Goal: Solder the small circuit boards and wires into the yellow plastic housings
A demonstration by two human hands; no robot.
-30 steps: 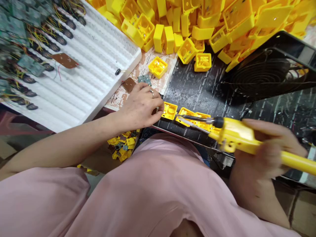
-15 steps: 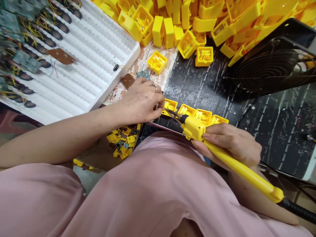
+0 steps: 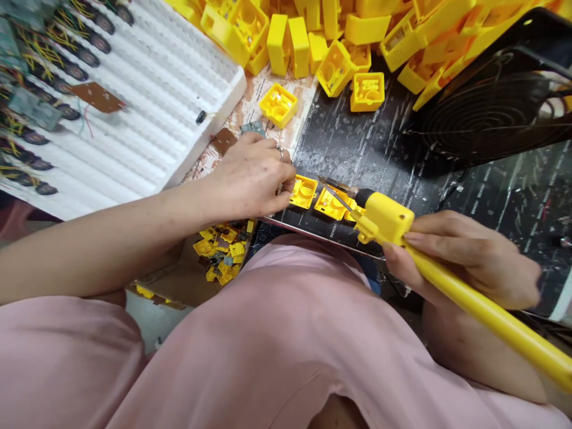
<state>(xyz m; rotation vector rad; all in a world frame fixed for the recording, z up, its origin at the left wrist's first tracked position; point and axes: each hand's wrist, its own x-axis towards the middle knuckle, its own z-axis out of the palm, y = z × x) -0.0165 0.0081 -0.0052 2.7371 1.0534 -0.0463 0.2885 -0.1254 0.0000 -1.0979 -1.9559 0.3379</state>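
Observation:
My right hand is wrapped around a yellow soldering iron, whose dark barrel and thin metal guide point left. The iron's front end hovers over a small yellow plastic casing in a row at the bench's near edge; whether it touches cannot be told. My left hand, with a ring on one finger, has its fingers closed at the left side of another open yellow casing. Its fingertips are partly hidden. Behind the iron's head the rest of the row is mostly covered.
A white foam tray holds wired speakers and circuit boards at left. Many yellow casings are heaped at the back. A black fan stands at right on the black bench top. Below sits a carton with yellow parts.
My right hand has drawn the soldering iron rightward, away from the casing by my left hand. My left hand stays at that casing. The whole view has shifted slightly.

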